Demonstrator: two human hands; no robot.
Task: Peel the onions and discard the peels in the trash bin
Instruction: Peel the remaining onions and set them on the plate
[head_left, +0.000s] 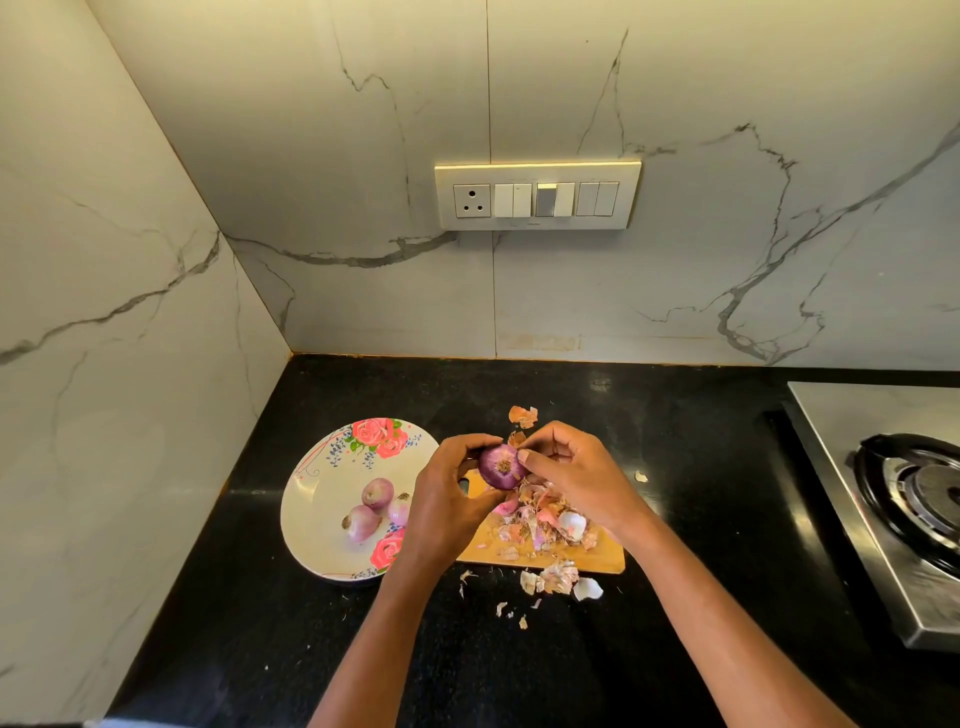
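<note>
Peeling an onion (500, 466) above the cutting board (605, 557), left hand (445, 506) curled around it, right hand (566, 475) pinching at its skin.

Loose peels (540, 519) crowd the board and spill onto the black counter (701, 467); more could scatter and be missed. Three onions wait on the plate (317, 499). No trash bin is in view.

Both bare forearms reach forward and converge. Left hand (447, 499) has fingers curled, gripping an onion (500, 466). Right hand (571, 473) has fingers bent, thumb tip touching the onion.
</note>
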